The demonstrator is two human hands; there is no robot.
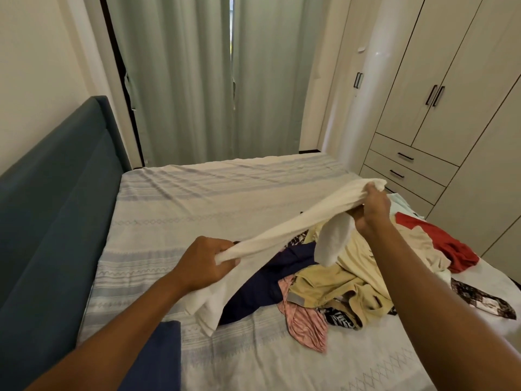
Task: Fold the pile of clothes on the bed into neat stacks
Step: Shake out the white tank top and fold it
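Curtains (197, 80) are drawn behind the bed (197, 193). A blue headboard (50, 207) runs along the bed's left side, and a wardrobe (451, 94) with drawers below its doors stands at the right. A blue cloth (160, 354) lies flat at the near left edge of the bed. The pile (352, 258) is crossed in front by the right forearm, so its right part is partly hidden.

Two hands are seen, and one white garment (282, 230) is held between them. In the pile, one red piece (445, 241), one navy piece (267, 283), one pink piece (307, 325) and some beige pieces (332, 283) can be made out; the full count cannot be told.

The white garment is stretched above the pile, its long axis running from lower left to upper right, with an end hanging below each hand. The left hand (201, 263) is curled round the lower end, and the right hand (372, 207) is closed round the higher end. The pile lies on the right half of the bed.
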